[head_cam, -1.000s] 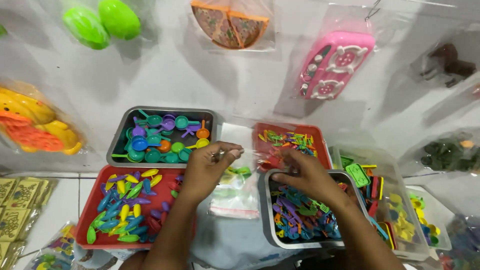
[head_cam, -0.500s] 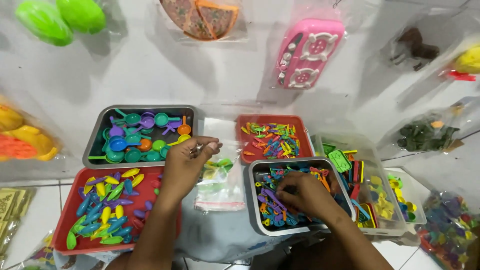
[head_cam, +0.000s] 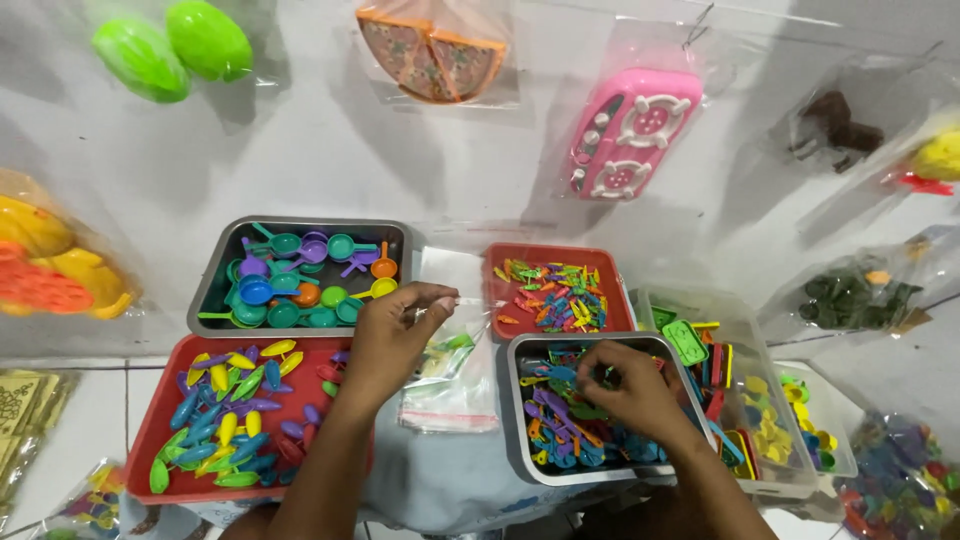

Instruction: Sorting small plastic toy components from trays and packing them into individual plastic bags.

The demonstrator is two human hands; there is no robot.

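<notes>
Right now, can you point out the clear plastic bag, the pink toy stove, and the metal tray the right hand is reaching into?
Clear plastic bag (head_cam: 455, 385), head view, on its lower middle.
Pink toy stove (head_cam: 630, 130), head view, between its two burners.
Metal tray (head_cam: 515, 420), head view, on its left rim.
Right hand (head_cam: 625, 390), head view, on its back.

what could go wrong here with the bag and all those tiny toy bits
The left hand pinches only the rim of the clear bag, so it could slip or sag shut. The right hand digs in a crowded metal tray whose near edge seems to overhang, so bits might flick out or the tray tip.
</notes>
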